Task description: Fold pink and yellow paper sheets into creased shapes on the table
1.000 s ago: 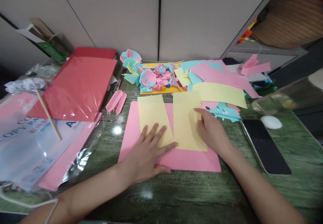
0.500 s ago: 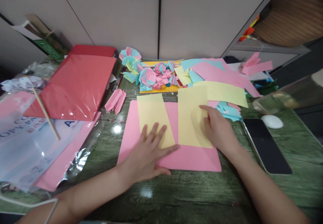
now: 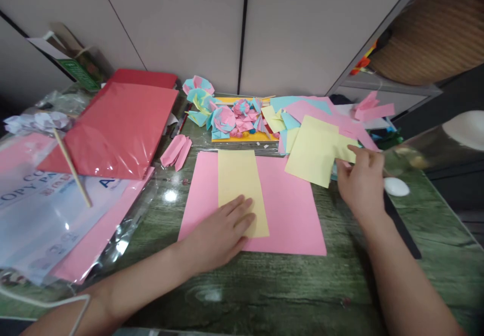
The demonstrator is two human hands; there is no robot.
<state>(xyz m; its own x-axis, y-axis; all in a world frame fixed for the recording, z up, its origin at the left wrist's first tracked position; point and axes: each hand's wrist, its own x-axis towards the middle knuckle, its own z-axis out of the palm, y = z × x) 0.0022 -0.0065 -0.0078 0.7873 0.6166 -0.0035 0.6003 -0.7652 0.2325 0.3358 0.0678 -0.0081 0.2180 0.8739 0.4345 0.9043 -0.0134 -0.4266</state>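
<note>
My left hand [image 3: 223,232] lies flat, its fingers stretched over the lower part of a yellow paper strip [image 3: 238,174]. That strip rests on a stack of pink paper [image 3: 289,210]. To the right, my right hand [image 3: 361,184] has its thumb and index finger apart, just beside a yellow paper sheet [image 3: 312,149]. The sheet lies tilted, overlapping the pink stack's upper right corner and other cut paper. Under the right fingertips shows the end of another yellow strip [image 3: 346,148]; whether they touch it I cannot tell.
Folded paper flowers [image 3: 223,119] sit on a yellow base at the back. Pink folded pieces [image 3: 176,152] lie left of the stack. A red folder [image 3: 124,119], a plastic paper bag [image 3: 56,225] and a wooden stick [image 3: 71,167] are farther left. A phone [image 3: 403,227] and white mouse [image 3: 396,186] lie right.
The right yellow sheet has moved off the middle of the pink stack, up and to the right, with my right hand. The left yellow strip has shifted slightly and turned straighter under my left hand.
</note>
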